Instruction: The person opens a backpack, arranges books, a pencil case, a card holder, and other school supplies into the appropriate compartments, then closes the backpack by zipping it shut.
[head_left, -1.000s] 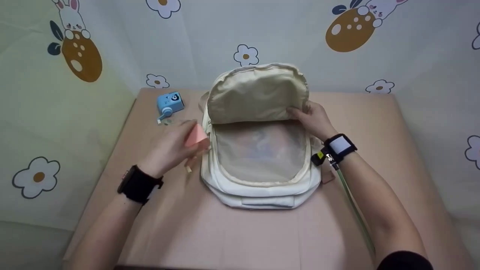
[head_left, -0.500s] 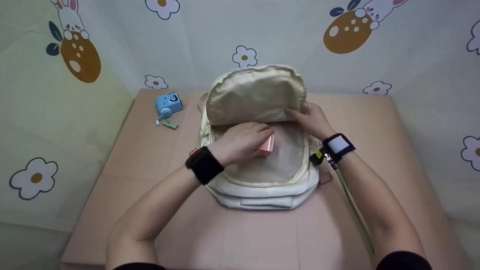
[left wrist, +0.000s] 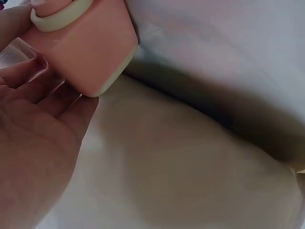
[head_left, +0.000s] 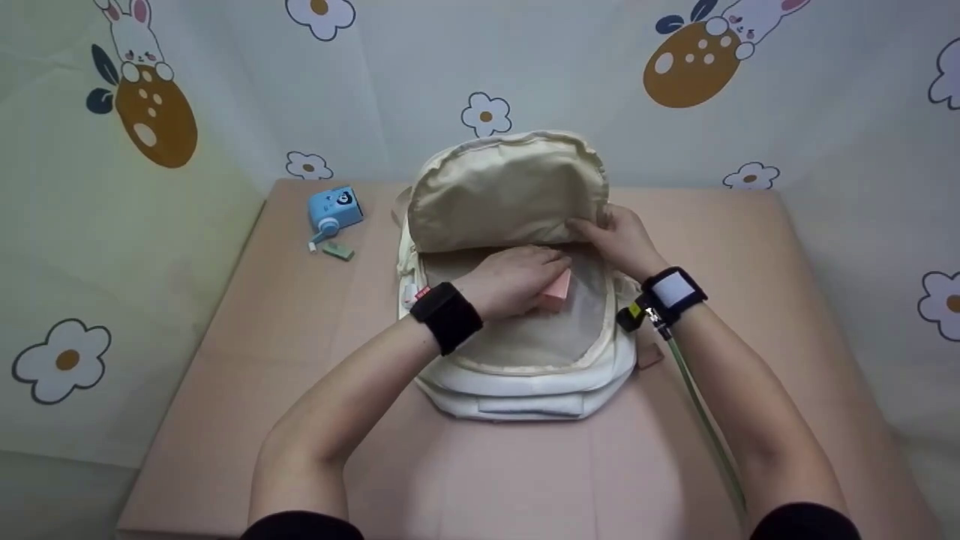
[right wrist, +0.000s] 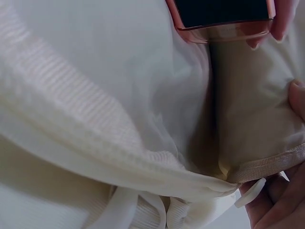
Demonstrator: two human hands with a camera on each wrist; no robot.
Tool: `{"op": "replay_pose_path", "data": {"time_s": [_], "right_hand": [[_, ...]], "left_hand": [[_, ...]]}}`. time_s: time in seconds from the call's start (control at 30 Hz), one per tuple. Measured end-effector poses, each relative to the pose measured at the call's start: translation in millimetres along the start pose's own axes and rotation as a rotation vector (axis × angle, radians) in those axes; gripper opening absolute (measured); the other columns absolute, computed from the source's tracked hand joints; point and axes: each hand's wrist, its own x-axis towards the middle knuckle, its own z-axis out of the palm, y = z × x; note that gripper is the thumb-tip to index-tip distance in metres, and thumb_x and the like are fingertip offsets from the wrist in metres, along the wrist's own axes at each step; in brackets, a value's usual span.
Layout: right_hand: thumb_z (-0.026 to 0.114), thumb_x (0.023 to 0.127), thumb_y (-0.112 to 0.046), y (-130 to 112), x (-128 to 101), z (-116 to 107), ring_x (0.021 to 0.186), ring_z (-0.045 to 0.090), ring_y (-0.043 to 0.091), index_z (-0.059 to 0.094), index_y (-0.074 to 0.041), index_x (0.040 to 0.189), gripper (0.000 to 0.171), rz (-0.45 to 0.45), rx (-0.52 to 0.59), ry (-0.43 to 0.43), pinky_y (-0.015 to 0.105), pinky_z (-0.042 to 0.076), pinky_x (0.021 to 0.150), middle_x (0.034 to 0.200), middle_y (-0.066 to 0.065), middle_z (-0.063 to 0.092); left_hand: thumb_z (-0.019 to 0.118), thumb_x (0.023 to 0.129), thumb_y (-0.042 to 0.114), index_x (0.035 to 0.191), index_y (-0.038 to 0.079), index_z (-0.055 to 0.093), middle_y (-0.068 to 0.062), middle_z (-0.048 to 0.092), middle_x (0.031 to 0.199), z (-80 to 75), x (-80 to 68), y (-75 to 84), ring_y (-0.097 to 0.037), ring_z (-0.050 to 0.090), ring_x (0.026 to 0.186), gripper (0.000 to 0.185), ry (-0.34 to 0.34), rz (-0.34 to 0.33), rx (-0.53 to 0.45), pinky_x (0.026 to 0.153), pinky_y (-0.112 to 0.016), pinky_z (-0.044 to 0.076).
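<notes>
A cream backpack (head_left: 525, 384) lies on the table with its front flap (head_left: 502, 199) raised. My left hand (head_left: 517, 281) is inside the opening and grips a pink crank pencil sharpener (head_left: 556, 291). In the left wrist view, the fingers curl round the pink body of the sharpener (left wrist: 95, 47), beside the cream lining. The right wrist view shows its dark, clear-edged end (right wrist: 221, 31). My right hand (head_left: 626, 236) pinches the flap's right edge between thumb and fingers, near the zipper (right wrist: 271, 164).
At the back left of the table (head_left: 262, 360) stands a blue crank pencil sharpener (head_left: 335, 210). A small green block (head_left: 338, 250) lies just in front of it. A small brownish rectangular piece (head_left: 650, 357) lies by the backpack's right side. A patterned cloth (head_left: 405, 90) hangs behind.
My left hand has carried the pink pencil sharpener rightward from beside the backpack into its opening, then slightly further right. The right hand keeps holding the flap up.
</notes>
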Motion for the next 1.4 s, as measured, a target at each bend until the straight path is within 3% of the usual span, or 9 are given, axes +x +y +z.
{"op": "replay_pose_path", "data": {"time_s": [0.17, 0.27, 0.33, 0.43, 0.6, 0.93, 1.17, 1.27, 1.4], "right_hand": [[0.074, 0.09, -0.054, 1.4, 0.0, 0.6, 0.095, 0.068, 0.024, 0.07, -0.005, 0.112, 0.054, 0.002, -0.002, 0.006, 0.029, 0.051, 0.08, 0.106, 0.01, 0.073], [0.073, 0.09, -0.055, 1.3, 0.4, 0.7, 0.095, 0.067, 0.024, 0.069, -0.005, 0.111, 0.054, 0.0, -0.003, 0.005, 0.029, 0.05, 0.081, 0.106, 0.009, 0.073], [0.073, 0.09, -0.055, 0.1, 0.1, 0.2, 0.096, 0.067, 0.023, 0.069, -0.006, 0.111, 0.054, 0.0, -0.001, 0.007, 0.03, 0.05, 0.083, 0.106, 0.009, 0.073], [0.074, 0.089, -0.057, -3.3, -0.5, -1.0, 0.097, 0.066, 0.021, 0.07, -0.006, 0.112, 0.056, -0.005, 0.002, 0.013, 0.031, 0.049, 0.084, 0.107, 0.008, 0.073], [0.076, 0.086, -0.059, -12.1, -2.4, -3.5, 0.098, 0.066, 0.02, 0.071, -0.007, 0.112, 0.059, -0.042, -0.002, 0.045, 0.033, 0.049, 0.085, 0.108, 0.007, 0.073], [0.078, 0.086, -0.055, -23.0, -3.2, -3.5, 0.1, 0.065, 0.019, 0.072, -0.008, 0.113, 0.054, -0.102, -0.001, 0.083, 0.036, 0.049, 0.089, 0.11, 0.007, 0.073], [0.077, 0.086, -0.056, -23.5, -2.7, -3.6, 0.101, 0.065, 0.021, 0.071, -0.009, 0.116, 0.057, -0.1, -0.003, 0.082, 0.039, 0.05, 0.092, 0.111, 0.007, 0.072], [0.077, 0.087, -0.055, -21.4, -3.6, -3.7, 0.104, 0.066, 0.021, 0.071, -0.008, 0.12, 0.057, -0.094, 0.004, 0.076, 0.04, 0.05, 0.096, 0.114, 0.008, 0.072], [0.076, 0.088, -0.054, -18.1, -3.4, -4.0, 0.107, 0.066, 0.023, 0.07, -0.008, 0.124, 0.058, -0.09, 0.007, 0.066, 0.042, 0.049, 0.099, 0.118, 0.009, 0.072]], "left_hand": [[0.067, 0.096, 0.041, 0.142, 0.004, 0.059, -0.014, 0.06, 0.139, 4.6, -2.9, 6.6, -0.033, 0.055, 0.127, 0.059, 0.129, 0.035, 0.167, 0.102, -0.042, 0.047], [0.065, 0.096, 0.03, 0.137, 0.01, 0.064, -0.008, 0.063, 0.129, 7.6, -5.9, 10.3, -0.029, 0.058, 0.113, 0.045, 0.208, 0.052, 0.253, 0.085, -0.039, 0.052], [0.062, 0.096, 0.02, 0.137, 0.012, 0.064, -0.007, 0.062, 0.132, 9.9, -7.3, 11.3, -0.028, 0.057, 0.115, 0.042, 0.217, 0.055, 0.262, 0.084, -0.037, 0.052], [0.057, 0.099, 0.013, 0.144, 0.012, 0.058, -0.01, 0.056, 0.146, 13.0, -8.3, 11.0, -0.029, 0.052, 0.132, 0.045, 0.172, 0.051, 0.224, 0.101, -0.036, 0.048], [0.06, 0.102, 0.017, 0.147, 0.009, 0.053, -0.015, 0.045, 0.156, 18.6, -6.7, 6.3, -0.031, 0.036, 0.147, 0.046, 0.109, 0.065, 0.129, 0.122, -0.038, 0.023], [0.039, 0.107, 0.003, 0.139, 0.007, 0.054, -0.013, 0.042, 0.159, 24.7, 1.0, -9.0, -0.026, 0.03, 0.151, 0.035, 0.127, 0.073, -0.115, 0.123, -0.032, 0.016], [0.038, 0.109, 0.004, 0.145, 0.006, 0.05, -0.013, 0.038, 0.161, 24.0, 5.0, -11.9, -0.025, 0.028, 0.151, 0.038, 0.132, 0.049, -0.091, 0.122, -0.032, 0.017], [0.045, 0.109, 0.011, 0.147, 0.008, 0.049, -0.011, 0.035, 0.162, 22.4, -0.4, -7.6, -0.023, 0.029, 0.151, 0.039, 0.151, 0.054, -0.09, 0.122, -0.031, 0.017], [0.055, 0.107, 0.02, 0.148, 0.008, 0.051, -0.009, 0.039, 0.161, 16.9, -21.7, -0.2, -0.019, 0.034, 0.149, 0.043, 0.264, 0.134, -0.12, 0.121, -0.031, 0.022]]}}
